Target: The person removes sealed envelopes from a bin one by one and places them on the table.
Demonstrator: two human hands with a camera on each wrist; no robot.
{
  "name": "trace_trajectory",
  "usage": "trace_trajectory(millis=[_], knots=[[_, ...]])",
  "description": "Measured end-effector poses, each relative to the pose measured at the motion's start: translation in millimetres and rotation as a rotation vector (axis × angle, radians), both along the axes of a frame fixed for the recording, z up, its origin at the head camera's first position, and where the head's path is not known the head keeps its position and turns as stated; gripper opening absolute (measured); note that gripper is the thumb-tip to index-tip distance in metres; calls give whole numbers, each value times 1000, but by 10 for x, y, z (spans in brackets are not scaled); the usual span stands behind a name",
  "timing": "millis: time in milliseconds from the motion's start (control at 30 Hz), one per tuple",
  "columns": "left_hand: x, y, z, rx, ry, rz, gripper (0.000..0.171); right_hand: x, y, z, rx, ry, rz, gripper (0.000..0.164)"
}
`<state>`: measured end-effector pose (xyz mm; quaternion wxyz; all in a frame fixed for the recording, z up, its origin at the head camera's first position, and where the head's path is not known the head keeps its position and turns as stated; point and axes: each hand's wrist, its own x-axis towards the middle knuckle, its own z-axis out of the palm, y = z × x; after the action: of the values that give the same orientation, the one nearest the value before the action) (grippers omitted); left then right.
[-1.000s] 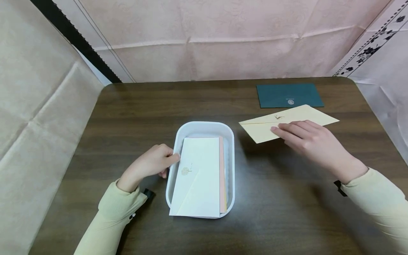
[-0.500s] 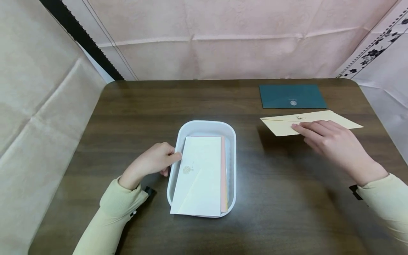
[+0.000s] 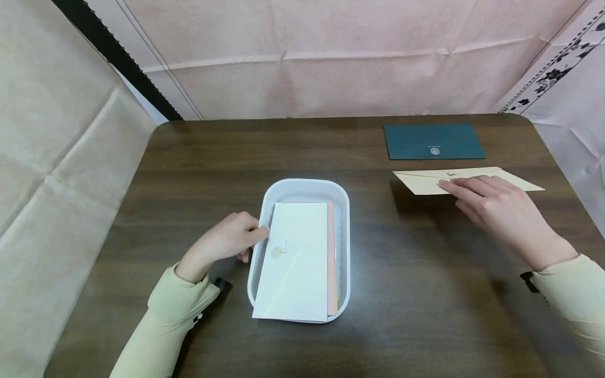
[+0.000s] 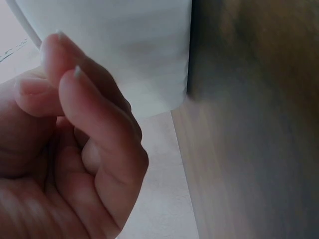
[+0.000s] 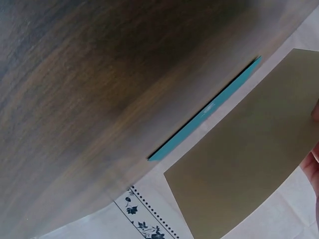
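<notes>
My right hand (image 3: 501, 210) pinches a cream envelope (image 3: 425, 184) by its near edge, holding it above the table at the right. In the right wrist view the plain underside of that envelope (image 5: 244, 144) fills the lower right. A dark teal envelope (image 3: 432, 142) lies flat just beyond it. My left hand (image 3: 229, 241) grips the left rim of a white plastic tray (image 3: 302, 185), thumb over the edge. Inside the tray a white envelope (image 3: 295, 262) with a small gold tree print covers a pink one (image 3: 331, 262) and a sliver of yellow. Its near end overlaps the rim.
The dark wooden table (image 3: 208, 157) has rounded far corners. Pale cloth (image 3: 359, 79) hangs behind it and on both sides. A black band (image 3: 118, 58) crosses the cloth at the left, and a floral strip (image 3: 553, 76) runs at the right.
My right hand has carried the cream envelope to the right and tipped it flatter to the view. The left hand and the tray have stayed in place.
</notes>
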<state>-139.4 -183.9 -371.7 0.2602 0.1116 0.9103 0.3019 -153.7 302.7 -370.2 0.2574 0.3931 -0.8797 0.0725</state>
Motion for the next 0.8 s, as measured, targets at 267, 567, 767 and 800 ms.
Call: trace_trajectory(millis=[267,567,767,800], knots=[[13,14,21,12,-12,12,35,-43,17,-60,25,-55,-18,39],[16,11,4,16,-18,14,34,-67,7,-166,42,-79,-27,53],[17,12,2,23,-17,14,34,-72,-5,-218,35,-97,-30,50],[17,13,2,23,-17,15,34,-73,-7,-226,35,-100,-32,49]])
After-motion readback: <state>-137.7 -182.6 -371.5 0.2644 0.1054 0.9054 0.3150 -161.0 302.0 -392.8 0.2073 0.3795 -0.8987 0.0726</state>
